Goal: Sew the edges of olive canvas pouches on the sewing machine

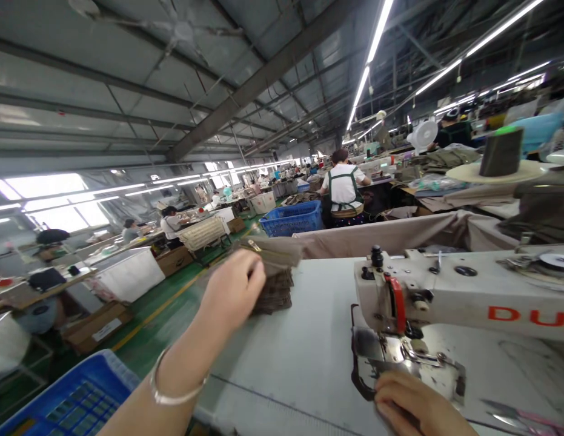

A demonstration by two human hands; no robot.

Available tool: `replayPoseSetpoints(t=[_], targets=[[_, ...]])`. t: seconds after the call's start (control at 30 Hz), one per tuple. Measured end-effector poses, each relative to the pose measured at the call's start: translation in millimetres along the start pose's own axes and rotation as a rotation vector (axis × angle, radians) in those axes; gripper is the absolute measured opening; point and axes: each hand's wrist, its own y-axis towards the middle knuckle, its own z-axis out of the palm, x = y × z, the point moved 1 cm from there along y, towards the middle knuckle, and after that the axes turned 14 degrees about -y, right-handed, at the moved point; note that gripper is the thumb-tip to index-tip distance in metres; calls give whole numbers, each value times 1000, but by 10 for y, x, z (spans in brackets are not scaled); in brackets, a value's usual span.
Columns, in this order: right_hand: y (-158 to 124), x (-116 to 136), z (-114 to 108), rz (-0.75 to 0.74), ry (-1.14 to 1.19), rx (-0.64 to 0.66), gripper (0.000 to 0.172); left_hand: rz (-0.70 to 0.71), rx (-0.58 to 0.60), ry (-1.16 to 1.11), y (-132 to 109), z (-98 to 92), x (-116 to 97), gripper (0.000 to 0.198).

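My left hand point(231, 287) reaches out to a stack of tan fabric pieces point(275, 281) at the far left of the white sewing table point(304, 357). Its fingers are closed on the top piece, which is lifted a little off the stack. A silver bangle circles that wrist. My right hand point(418, 406) rests near the table's front edge, just below the needle area of the white sewing machine point(463, 297). Its fingers are curled, and anything beneath them is hidden.
A blue plastic crate point(68, 402) sits at the lower left beside the table. Beige cloth point(400, 233) drapes along the table's far edge. A person in a white top point(343, 188) works beyond a blue basket point(293, 218). Other workers, boxes and tables line the green aisle at left.
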Motion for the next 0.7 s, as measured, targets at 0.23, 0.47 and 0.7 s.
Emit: replayPoseSetpoints(t=[0.23, 0.47, 0.7], targets=[[-28, 166, -167, 82, 38, -2, 27, 120, 643, -271, -1226, 1185, -360, 39], [-114, 250, -79, 211, -98, -43, 10, 110, 661, -352, -1240, 1616, -232, 47], [-318, 455, -27, 272, -38, -106, 11, -43, 616, -454, -1287, 1401, -424, 3]])
